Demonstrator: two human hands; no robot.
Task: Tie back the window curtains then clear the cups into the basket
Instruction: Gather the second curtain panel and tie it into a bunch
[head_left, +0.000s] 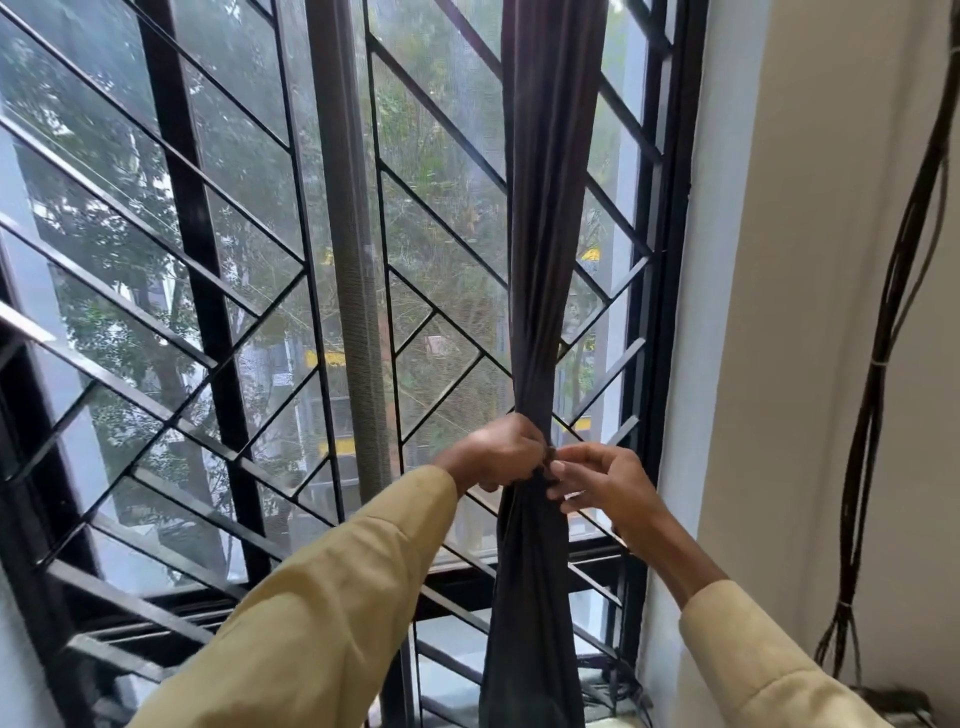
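pinching the dark curtain (540, 291) at its gathered waist by the right window edge, left hand (498, 454) closed round it, right hand (597, 480) half-open, fingertips working there (tie itself hidden). looking soft, light, slippery; gripping best at that bunch.

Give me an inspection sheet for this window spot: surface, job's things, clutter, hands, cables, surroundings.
Surface: no table or worktop in view; only the window ledge at the bottom of the frame.
Job's things: dark curtain bunched into one narrow column, pinched at mid-height; cups and basket not seen.
Clutter: nothing seen.
Hands: left hand closed around the gathered curtain; right hand at the same spot, fingers working at the pinch point. No tie-back can be made out.
Cables: bundle of dark cables hanging down the right wall, bound in places.
Surroundings: window with a black diagonal grille and mesh; trees outside; pale wall on the right.
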